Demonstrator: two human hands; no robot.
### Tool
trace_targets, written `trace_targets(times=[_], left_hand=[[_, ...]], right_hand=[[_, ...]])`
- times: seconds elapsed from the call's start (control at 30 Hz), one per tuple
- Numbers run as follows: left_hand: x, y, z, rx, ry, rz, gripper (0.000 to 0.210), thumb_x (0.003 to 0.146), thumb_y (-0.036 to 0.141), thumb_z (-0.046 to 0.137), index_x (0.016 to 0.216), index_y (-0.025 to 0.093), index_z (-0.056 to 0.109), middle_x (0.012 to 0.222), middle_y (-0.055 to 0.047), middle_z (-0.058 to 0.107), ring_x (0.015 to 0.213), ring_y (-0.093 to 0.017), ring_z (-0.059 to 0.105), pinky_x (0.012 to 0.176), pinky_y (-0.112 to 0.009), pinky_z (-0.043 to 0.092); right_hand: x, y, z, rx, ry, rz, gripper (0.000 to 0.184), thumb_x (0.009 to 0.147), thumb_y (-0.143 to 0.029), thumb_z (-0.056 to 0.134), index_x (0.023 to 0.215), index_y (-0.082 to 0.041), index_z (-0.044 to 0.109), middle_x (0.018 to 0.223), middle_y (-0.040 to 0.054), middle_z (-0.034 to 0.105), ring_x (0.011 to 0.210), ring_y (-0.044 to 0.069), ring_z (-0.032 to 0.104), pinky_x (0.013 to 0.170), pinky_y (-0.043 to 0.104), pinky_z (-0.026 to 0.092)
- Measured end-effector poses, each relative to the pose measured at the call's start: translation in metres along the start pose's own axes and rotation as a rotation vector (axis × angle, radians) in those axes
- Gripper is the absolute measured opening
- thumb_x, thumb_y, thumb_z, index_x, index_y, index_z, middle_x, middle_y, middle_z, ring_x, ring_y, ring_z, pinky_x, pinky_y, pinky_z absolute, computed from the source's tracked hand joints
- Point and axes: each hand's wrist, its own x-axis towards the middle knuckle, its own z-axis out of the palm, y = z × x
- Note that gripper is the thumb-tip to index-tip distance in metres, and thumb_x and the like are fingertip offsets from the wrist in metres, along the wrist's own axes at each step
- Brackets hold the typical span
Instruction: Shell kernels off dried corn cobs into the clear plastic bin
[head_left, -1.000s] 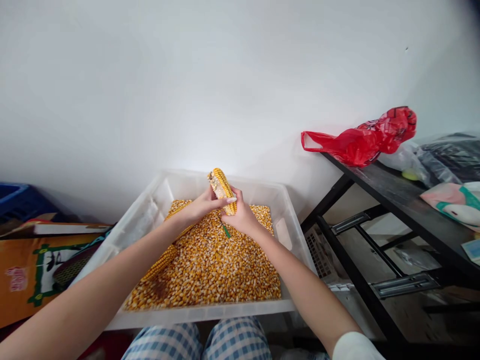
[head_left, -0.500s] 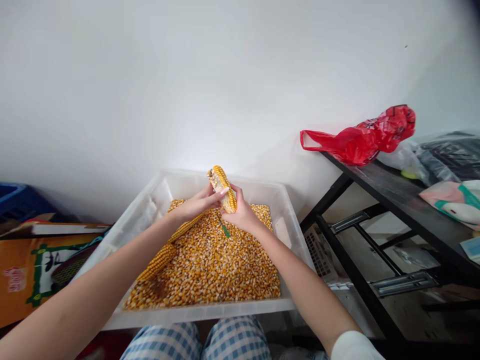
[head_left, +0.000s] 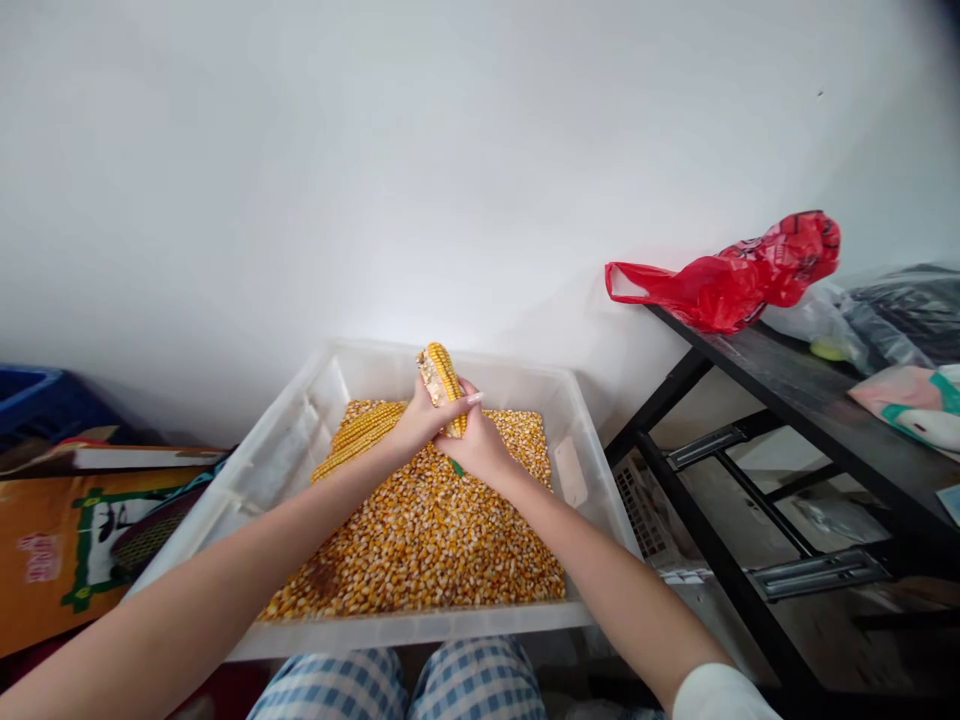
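Observation:
Both of my hands are closed around one corn cob (head_left: pixel 444 376), held tilted above the bin. Part of its side is bare and pale, while rows of yellow kernels cover the rest. My left hand (head_left: pixel 429 412) grips it from the left, with the thumb lying across the cob. From the right, my right hand (head_left: pixel 477 436) wraps its lower end. Loose corn kernels (head_left: pixel 450 540) fill much of the translucent plastic bin (head_left: pixel 592 470) below. More whole cobs (head_left: pixel 356 437) lie on the kernels at the left, partly behind my left arm. A small green thing (head_left: pixel 456 467) shows just under my hands.
At the right stands a black metal-framed table (head_left: pixel 795 385) with a red plastic bag (head_left: pixel 739 275) on its corner. An orange cardboard box (head_left: pixel 37 550) and a blue crate (head_left: pixel 45 400) are at the left. The white wall (head_left: pixel 450 180) rises behind the bin.
My left thumb has pushed across the cob toward the right, and my hands have come closer together. The cob sits slightly lower. My left forearm has shifted, showing more of the cobs.

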Motion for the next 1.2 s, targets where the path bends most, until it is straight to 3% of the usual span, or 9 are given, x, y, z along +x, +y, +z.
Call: trace_targets(times=[0.13, 0.23, 0.3, 0.37, 0.4, 0.53, 0.63, 0.87, 1.2], left_hand=[[0.002, 0.001, -0.004, -0.011, -0.028, -0.005, 0.060, 0.063, 0.032, 0.072, 0.113, 0.014, 0.045, 0.096, -0.008, 0.060, 0.085, -0.020, 0.060, 0.074, -0.032, 0.051], [0.007, 0.006, -0.014, -0.063, -0.032, -0.021, 0.051, 0.067, 0.033, 0.068, 0.110, 0.016, 0.047, 0.088, -0.006, 0.060, 0.071, -0.017, 0.062, 0.061, -0.028, 0.051], [0.008, 0.009, -0.018, -0.095, -0.035, -0.078, 0.054, 0.067, 0.032, 0.068, 0.113, 0.018, 0.044, 0.081, -0.003, 0.060, 0.060, -0.014, 0.060, 0.053, -0.026, 0.049], [0.007, 0.012, -0.018, -0.114, -0.099, -0.135, 0.054, 0.067, 0.030, 0.067, 0.113, 0.018, 0.043, 0.076, -0.001, 0.058, 0.053, -0.012, 0.058, 0.049, -0.024, 0.047], [0.006, 0.013, -0.018, -0.121, -0.159, -0.150, 0.052, 0.067, 0.029, 0.066, 0.113, 0.018, 0.044, 0.074, 0.000, 0.058, 0.051, -0.012, 0.057, 0.048, -0.023, 0.047], [0.001, 0.015, -0.015, -0.093, -0.417, -0.197, 0.050, 0.067, 0.023, 0.063, 0.114, 0.015, 0.046, 0.073, 0.000, 0.057, 0.049, -0.010, 0.054, 0.045, -0.022, 0.045], [-0.001, 0.014, -0.015, -0.033, -0.492, -0.201, 0.058, 0.067, 0.023, 0.062, 0.122, 0.017, 0.042, 0.079, -0.002, 0.058, 0.052, -0.011, 0.055, 0.046, -0.023, 0.046], [-0.002, 0.000, -0.013, 0.205, -0.397, 0.022, 0.065, 0.068, 0.034, 0.064, 0.125, 0.020, 0.036, 0.098, -0.004, 0.056, 0.082, -0.018, 0.057, 0.061, -0.024, 0.049], [0.000, -0.005, -0.017, 0.463, -0.343, 0.192, 0.071, 0.068, 0.035, 0.062, 0.129, 0.017, 0.031, 0.099, -0.006, 0.058, 0.082, -0.019, 0.058, 0.071, -0.030, 0.046]], right_hand=[[0.001, -0.004, -0.001, 0.151, -0.116, 0.017, 0.079, 0.065, -0.031, 0.070, 0.134, -0.026, 0.030, 0.112, 0.0062, 0.056, 0.088, 0.018, 0.059, 0.079, 0.034, 0.050], [0.011, -0.006, -0.018, 0.272, -0.194, 0.086, 0.059, 0.076, -0.044, 0.059, 0.128, -0.024, 0.040, 0.090, 0.0034, 0.061, 0.068, 0.013, 0.058, 0.064, 0.029, 0.051], [0.019, -0.004, -0.030, 0.328, 0.009, 0.112, 0.048, 0.080, -0.049, 0.051, 0.121, -0.023, 0.048, 0.082, 0.0025, 0.060, 0.070, 0.013, 0.057, 0.059, 0.025, 0.049], [0.026, 0.000, -0.038, 0.391, 0.217, 0.116, 0.044, 0.081, -0.051, 0.050, 0.116, -0.025, 0.051, 0.091, 0.0033, 0.059, 0.085, 0.014, 0.057, 0.063, 0.023, 0.048], [0.029, 0.001, -0.040, 0.441, 0.250, 0.123, 0.043, 0.081, -0.051, 0.050, 0.116, -0.026, 0.051, 0.098, 0.0033, 0.059, 0.093, 0.015, 0.056, 0.066, 0.023, 0.048], [0.033, 0.004, -0.040, 0.725, 0.026, 0.166, 0.043, 0.078, -0.046, 0.055, 0.118, -0.031, 0.050, 0.114, 0.0000, 0.056, 0.102, 0.014, 0.054, 0.077, 0.026, 0.048], [0.031, 0.003, -0.037, 0.848, -0.091, 0.183, 0.040, 0.075, -0.042, 0.061, 0.111, -0.028, 0.054, 0.111, -0.0001, 0.058, 0.095, 0.014, 0.056, 0.077, 0.025, 0.049], [0.030, 0.007, -0.038, 0.813, -0.081, 0.193, 0.040, 0.072, -0.042, 0.065, 0.106, -0.026, 0.054, 0.103, 0.0002, 0.059, 0.087, 0.012, 0.058, 0.078, 0.026, 0.050], [0.025, -0.006, -0.037, 0.763, -0.023, 0.171, 0.038, 0.073, -0.039, 0.064, 0.106, -0.024, 0.053, 0.097, 0.0002, 0.058, 0.083, 0.010, 0.058, 0.074, 0.022, 0.049]])
